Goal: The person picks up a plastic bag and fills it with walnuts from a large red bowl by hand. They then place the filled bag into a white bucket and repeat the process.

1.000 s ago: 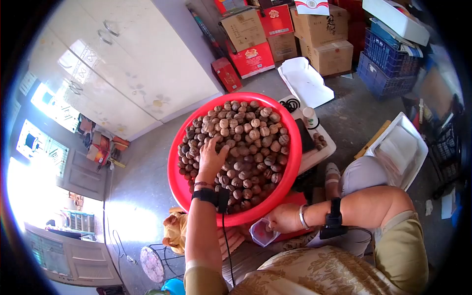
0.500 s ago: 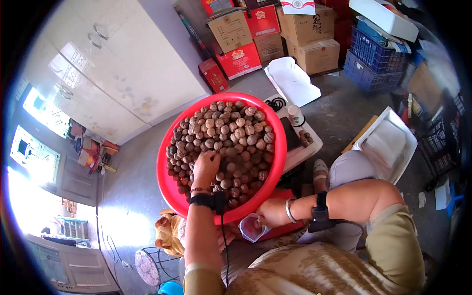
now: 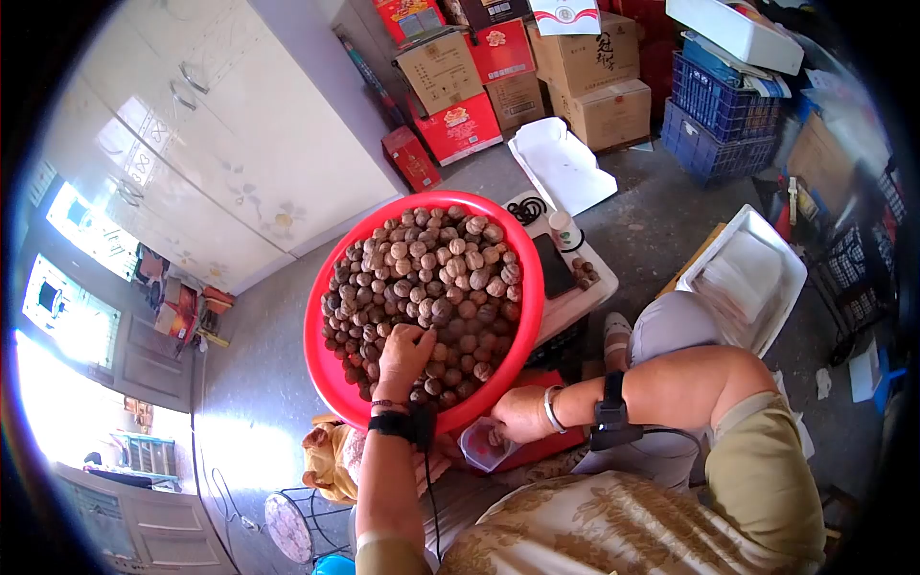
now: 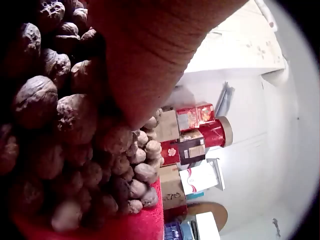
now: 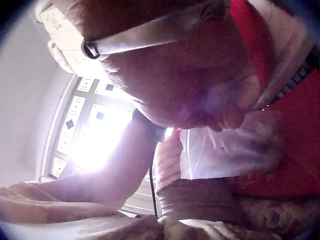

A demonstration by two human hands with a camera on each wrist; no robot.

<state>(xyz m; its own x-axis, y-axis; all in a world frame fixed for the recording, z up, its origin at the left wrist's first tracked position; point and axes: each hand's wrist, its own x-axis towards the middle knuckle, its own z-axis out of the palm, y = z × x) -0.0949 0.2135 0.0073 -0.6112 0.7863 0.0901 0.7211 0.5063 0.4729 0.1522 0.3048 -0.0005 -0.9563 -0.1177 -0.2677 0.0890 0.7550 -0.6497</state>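
Note:
A big red plastic basin is heaped with walnuts. My left hand reaches into the near side of the heap, its fingers bent down among the walnuts. In the left wrist view, walnuts lie close beside the hand, and its fingertips are hidden; I cannot tell whether they grip one. Below the basin's near rim, my right hand holds a clear plastic zip bag by its edge. In the right wrist view the bag hangs under the curled fingers, over something red.
Right of the basin, a white foam board bears a dark flat device, a white cup and a few walnuts. A white foam box stands farther right. Cartons and blue crates are stacked behind. A round stool stands at lower left.
My left hand has drawn back from the middle of the walnuts toward the basin's near side, its fingers more bent than before. The right hand keeps hold of the bag. The head view has shifted slightly.

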